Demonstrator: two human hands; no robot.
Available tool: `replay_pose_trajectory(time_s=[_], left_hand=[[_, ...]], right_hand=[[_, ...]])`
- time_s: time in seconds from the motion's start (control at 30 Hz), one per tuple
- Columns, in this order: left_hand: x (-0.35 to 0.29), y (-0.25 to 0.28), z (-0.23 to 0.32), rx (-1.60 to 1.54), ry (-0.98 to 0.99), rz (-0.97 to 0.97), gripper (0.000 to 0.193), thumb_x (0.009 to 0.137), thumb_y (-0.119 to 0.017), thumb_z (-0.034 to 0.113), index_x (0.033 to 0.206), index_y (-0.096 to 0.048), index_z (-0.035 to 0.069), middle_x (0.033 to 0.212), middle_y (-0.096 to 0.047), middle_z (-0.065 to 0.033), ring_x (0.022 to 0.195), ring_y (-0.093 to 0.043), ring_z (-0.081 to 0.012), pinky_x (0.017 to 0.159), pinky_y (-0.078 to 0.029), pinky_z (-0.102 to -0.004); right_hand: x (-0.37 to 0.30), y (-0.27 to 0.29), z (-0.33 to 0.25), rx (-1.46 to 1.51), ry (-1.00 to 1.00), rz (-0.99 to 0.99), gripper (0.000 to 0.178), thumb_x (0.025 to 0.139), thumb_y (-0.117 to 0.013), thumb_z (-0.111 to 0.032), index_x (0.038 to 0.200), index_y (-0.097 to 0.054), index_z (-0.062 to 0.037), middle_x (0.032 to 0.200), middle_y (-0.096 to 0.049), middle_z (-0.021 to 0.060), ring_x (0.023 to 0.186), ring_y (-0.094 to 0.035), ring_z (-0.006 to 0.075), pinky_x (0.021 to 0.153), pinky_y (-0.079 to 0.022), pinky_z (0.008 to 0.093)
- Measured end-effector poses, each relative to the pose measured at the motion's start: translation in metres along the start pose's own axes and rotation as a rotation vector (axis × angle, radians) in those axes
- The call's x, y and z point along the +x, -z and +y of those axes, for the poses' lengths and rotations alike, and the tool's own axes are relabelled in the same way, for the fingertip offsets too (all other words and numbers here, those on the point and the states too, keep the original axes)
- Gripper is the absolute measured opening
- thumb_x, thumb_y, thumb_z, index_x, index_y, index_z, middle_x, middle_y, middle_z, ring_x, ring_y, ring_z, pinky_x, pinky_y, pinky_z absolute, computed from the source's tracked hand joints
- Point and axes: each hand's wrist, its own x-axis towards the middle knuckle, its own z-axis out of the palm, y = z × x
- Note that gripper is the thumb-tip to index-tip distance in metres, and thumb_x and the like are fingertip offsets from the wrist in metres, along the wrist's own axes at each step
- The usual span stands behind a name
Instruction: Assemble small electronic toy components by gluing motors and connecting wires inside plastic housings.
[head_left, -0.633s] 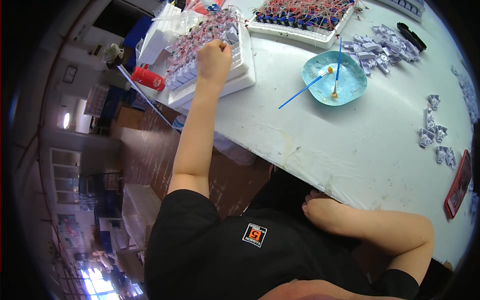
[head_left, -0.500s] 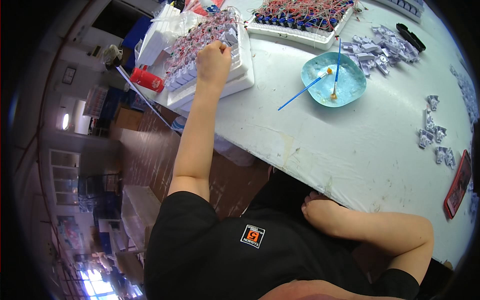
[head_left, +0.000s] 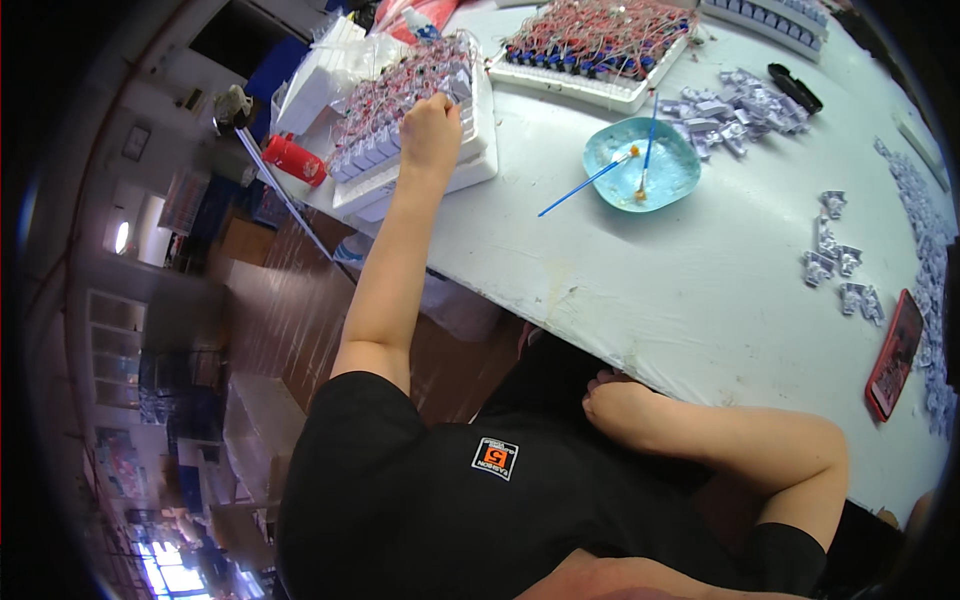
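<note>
My left hand (head_left: 431,135) is closed, its fingers bunched over the near right side of a white foam tray (head_left: 484,120). Whatever it may grip is hidden by the fingers. The tray holds rows of pale grey-lilac plastic housings (head_left: 367,154) with red and white wires tangled above them. Down at the table's front edge, close to my lap, my right hand (head_left: 620,405) is curled closed. Its fingers are partly out of sight, and I cannot make out anything in them.
A light-blue bowl (head_left: 690,188) with two blue brushes stands mid-table. Behind it sits a second foam tray (head_left: 630,99) of wired parts. Loose grey plastic parts (head_left: 740,110) lie at the right, beyond a red-cased phone (head_left: 895,355). A red can (head_left: 294,160) stands by the left tray.
The whole view has shifted slightly, with table objects appearing further left. My left hand stays closed at the left tray; my right hand remains by the table's edge.
</note>
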Motion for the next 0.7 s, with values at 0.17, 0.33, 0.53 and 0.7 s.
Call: replay_pose_trajectory(time_s=[0.17,0.33,0.53,0.7], left_hand=[[0.015,0.031,-0.002,0.058,-0.005,-0.156,0.024,0.093,-0.062,0.025,0.094,-0.073,0.003,0.086,-0.071,-0.0222,0.087,-0.07,-0.0382,0.081,-0.055,-0.0469],[0.016,0.132,-0.01,-0.157,0.12,0.284,0.029,0.098,-0.061,0.03,0.109,-0.073,0.005,0.079,-0.072,-0.0155,0.075,-0.071,-0.0238,0.069,-0.055,-0.0348],[-0.068,0.151,-0.001,-0.462,0.246,0.273,0.023,0.1,-0.062,0.019,0.114,-0.072,0.004,0.074,-0.067,-0.0021,0.068,-0.063,-0.0087,0.063,-0.051,-0.0236],[-0.15,0.091,0.021,-0.58,0.189,0.059,0.016,0.092,-0.067,0.01,0.104,-0.072,0.002,0.077,-0.069,-0.0153,0.063,-0.067,-0.0206,0.059,-0.051,-0.0326]], right_hand=[[0.007,-0.011,0.002,0.104,-0.009,0.011,0.034,0.098,-0.04,-0.021,0.119,-0.061,-0.0043,0.124,-0.064,0.0181,0.116,-0.06,0.0364,0.099,-0.048,0.0507],[0.015,-0.037,0.001,0.203,-0.092,0.265,0.027,0.09,-0.051,-0.018,0.106,-0.067,-0.0042,0.109,-0.066,0.0161,0.103,-0.062,0.0337,0.091,-0.049,0.0462],[0.01,-0.031,0.003,0.266,-0.118,0.367,0.019,0.086,-0.055,-0.017,0.089,-0.07,-0.0053,0.093,-0.066,0.0126,0.094,-0.063,0.0303,0.083,-0.051,0.0428],[0.008,-0.032,-0.002,0.282,-0.15,0.467,0.024,0.092,-0.05,-0.019,0.092,-0.067,-0.0029,0.091,-0.066,0.0146,0.093,-0.063,0.032,0.088,-0.048,0.046]])
